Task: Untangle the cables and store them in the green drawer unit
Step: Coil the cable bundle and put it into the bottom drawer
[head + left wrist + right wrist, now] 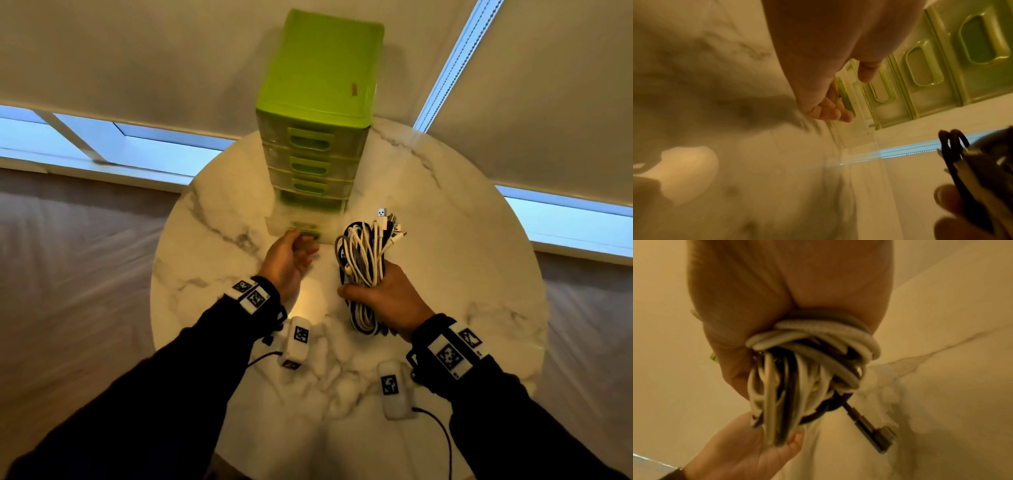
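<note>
A green drawer unit point(322, 68) stands at the far side of a round marble table point(445, 240). Its bottom drawer point(298, 228) looks pulled out a little and blurred. My left hand point(294, 253) is at that drawer. In the left wrist view its fingers point(830, 112) curl onto the green handle point(849, 104). My right hand point(387, 301) grips a bundle of white, grey and black cables point(363, 253) upright above the table, right of the drawers, with plugs sticking out on top. The right wrist view shows the looped cables point(807, 369) in my palm and a dark angled plug point(875, 434) hanging out.
Two small white tagged devices point(297, 339) point(394, 390) with thin wires lie on the near half of the table. Behind the table are windows with drawn blinds. Pale fabric surrounds the table on both sides.
</note>
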Motion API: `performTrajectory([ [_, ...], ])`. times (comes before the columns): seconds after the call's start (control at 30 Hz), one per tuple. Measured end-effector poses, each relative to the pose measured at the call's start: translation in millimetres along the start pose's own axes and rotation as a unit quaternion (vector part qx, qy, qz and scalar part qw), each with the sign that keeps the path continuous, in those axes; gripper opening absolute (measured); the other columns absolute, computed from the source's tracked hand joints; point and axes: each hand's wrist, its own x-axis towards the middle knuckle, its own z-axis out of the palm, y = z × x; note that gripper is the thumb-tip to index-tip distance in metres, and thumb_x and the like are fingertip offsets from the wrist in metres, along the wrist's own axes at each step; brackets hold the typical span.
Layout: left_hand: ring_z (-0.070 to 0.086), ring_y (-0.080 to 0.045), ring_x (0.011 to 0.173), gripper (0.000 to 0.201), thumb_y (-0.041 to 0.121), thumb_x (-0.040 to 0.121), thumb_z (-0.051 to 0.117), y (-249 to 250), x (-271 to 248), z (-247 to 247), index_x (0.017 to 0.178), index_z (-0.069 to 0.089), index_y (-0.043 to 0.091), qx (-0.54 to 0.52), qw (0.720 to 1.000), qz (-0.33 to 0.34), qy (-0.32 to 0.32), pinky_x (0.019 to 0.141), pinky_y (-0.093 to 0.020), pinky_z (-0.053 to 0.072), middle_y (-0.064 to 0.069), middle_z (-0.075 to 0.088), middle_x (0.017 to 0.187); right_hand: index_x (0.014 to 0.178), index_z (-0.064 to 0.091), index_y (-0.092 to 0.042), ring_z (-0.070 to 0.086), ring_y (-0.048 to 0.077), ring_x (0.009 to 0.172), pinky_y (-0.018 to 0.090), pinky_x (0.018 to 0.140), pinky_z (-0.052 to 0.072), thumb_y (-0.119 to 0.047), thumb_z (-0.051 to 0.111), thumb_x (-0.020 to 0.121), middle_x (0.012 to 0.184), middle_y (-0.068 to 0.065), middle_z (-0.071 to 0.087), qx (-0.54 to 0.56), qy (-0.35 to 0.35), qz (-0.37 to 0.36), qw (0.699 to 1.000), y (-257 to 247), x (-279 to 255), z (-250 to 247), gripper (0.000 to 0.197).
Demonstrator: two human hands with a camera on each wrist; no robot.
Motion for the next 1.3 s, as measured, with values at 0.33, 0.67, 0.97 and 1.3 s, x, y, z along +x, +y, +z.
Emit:
performTrajectory([
  [0.33, 0.064, -0.018, 0.075, 0.040, 0.031, 0.103, 0.051, -52, -62, -57, 0.130, 0.059, 0.003, -0.001, 0.999, -0.038, 0.008, 0.065, -0.027, 0.047, -0.007, 0.068, 0.093, 0.099, 0.069, -0.029, 0.065, -0.012, 0.074, 0.009, 0.067, 0.047, -0.012, 0.083, 0.075, 0.088, -0.016, 0.071, 0.017, -0.007, -0.002, 1.000, -16, -38, 19, 0.033],
  [0.67, 0.053, -0.021, 0.060, 0.017, 0.019, 0.102, 0.054, -34, -91, -68, 0.107, 0.057, 0.003, 0.099, 0.992, 0.072, 0.015, 0.053, -0.035, 0.039, -0.014, 0.057, 0.083, 0.102, 0.074, -0.016, 0.073, 0.026, 0.090, 0.043, 0.082, 0.060, -0.027, 0.085, 0.066, 0.093, 0.006, 0.076, 0.002, 0.000, 0.072, 0.997, -36, -16, 36, 0.040],
  [0.97, 0.054, -0.009, 0.074, 0.044, 0.006, 0.089, 0.073, 25, -35, -92, 0.128, 0.055, 0.012, 0.348, 0.917, 0.191, 0.037, 0.056, -0.006, 0.042, -0.005, 0.052, 0.118, 0.107, 0.070, -0.005, 0.071, 0.031, 0.094, 0.045, 0.087, 0.059, -0.011, 0.087, 0.061, 0.105, 0.014, 0.073, -0.032, -0.059, 0.220, 0.973, -68, 78, 63, 0.049],
  [1.3, 0.060, -0.014, 0.084, 0.042, 0.014, 0.088, 0.076, 16, -18, -114, 0.129, 0.064, 0.018, 0.402, 0.888, 0.222, -0.020, 0.076, -0.013, 0.049, -0.002, 0.056, 0.118, 0.109, 0.066, -0.013, 0.063, 0.029, 0.107, 0.034, 0.088, 0.056, -0.042, 0.084, 0.066, 0.121, 0.010, 0.067, -0.171, 0.024, 0.183, 0.968, -57, 134, 112, 0.055],
])
